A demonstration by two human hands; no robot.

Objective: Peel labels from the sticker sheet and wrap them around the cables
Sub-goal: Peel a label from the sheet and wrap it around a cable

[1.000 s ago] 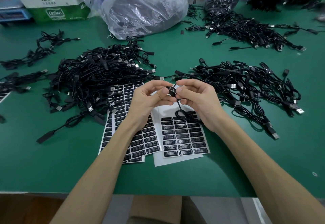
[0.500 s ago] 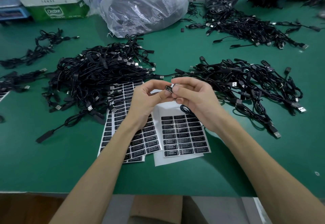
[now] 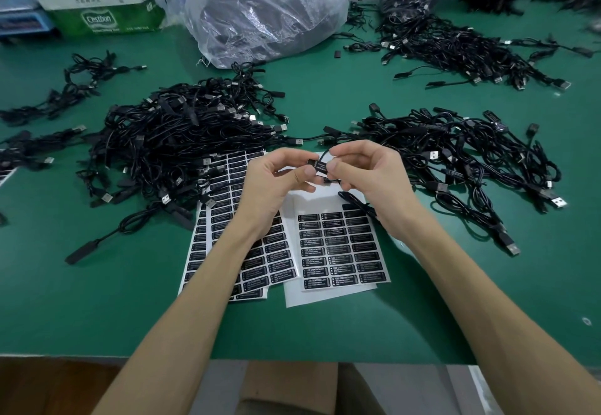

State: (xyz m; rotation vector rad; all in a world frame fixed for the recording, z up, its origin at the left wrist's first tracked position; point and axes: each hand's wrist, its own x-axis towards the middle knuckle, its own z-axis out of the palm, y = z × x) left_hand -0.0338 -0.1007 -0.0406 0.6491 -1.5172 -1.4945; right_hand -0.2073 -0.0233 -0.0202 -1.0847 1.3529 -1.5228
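My left hand [image 3: 276, 183] and my right hand [image 3: 370, 177] meet above the sticker sheets and pinch one thin black cable [image 3: 357, 203] between thumbs and forefingers. A small black label [image 3: 318, 164] sits on the cable between the fingertips. The cable's loose end hangs down over the right sticker sheet [image 3: 338, 248], a white sheet with rows of black labels, its top rows bare. A second, fuller sheet [image 3: 224, 219] lies to the left, partly under my left wrist.
A big pile of black USB cables [image 3: 182, 141] lies to the left and another pile [image 3: 455, 154] to the right on the green table [image 3: 97, 310]. Further cables [image 3: 455, 43], plastic bags [image 3: 260, 14] and a carton [image 3: 97, 1] stand at the back.
Both hands have stayed together above the sheets and turned the cable and label between the fingertips. The cable's hanging loop has shifted right, beside my right palm.
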